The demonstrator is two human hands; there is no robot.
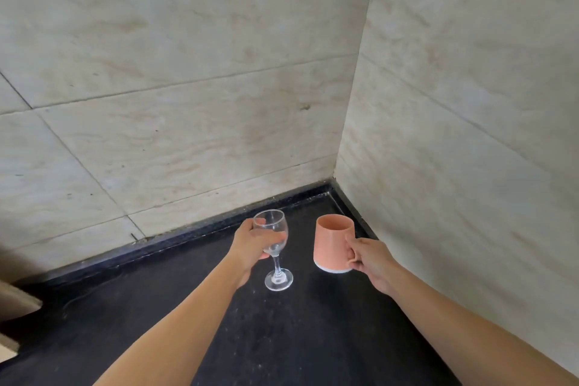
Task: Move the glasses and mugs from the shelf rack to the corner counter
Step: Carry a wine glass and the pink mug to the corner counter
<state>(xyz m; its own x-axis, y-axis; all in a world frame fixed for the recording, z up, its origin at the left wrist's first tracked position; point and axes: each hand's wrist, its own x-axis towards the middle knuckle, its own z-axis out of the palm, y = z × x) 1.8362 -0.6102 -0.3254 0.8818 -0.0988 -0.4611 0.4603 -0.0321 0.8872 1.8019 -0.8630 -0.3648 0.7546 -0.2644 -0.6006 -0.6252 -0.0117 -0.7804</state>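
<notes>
My left hand [249, 246] grips the bowl of a clear stemmed wine glass [274, 263], which stands upright with its round foot at or just above the black corner counter [282, 338]. My right hand [371, 262] holds a salmon-pink mug [330, 244] with a white base by its handle, to the right of the glass. The mug is upright and tilted slightly, its base close to the counter surface near the corner. I cannot tell whether either item touches the counter.
Beige marbled tile walls [188, 88] meet at the corner [333, 178] behind the counter, the right wall [470, 103] running close beside the mug. A pale wooden edge [15, 304] juts in at the far left.
</notes>
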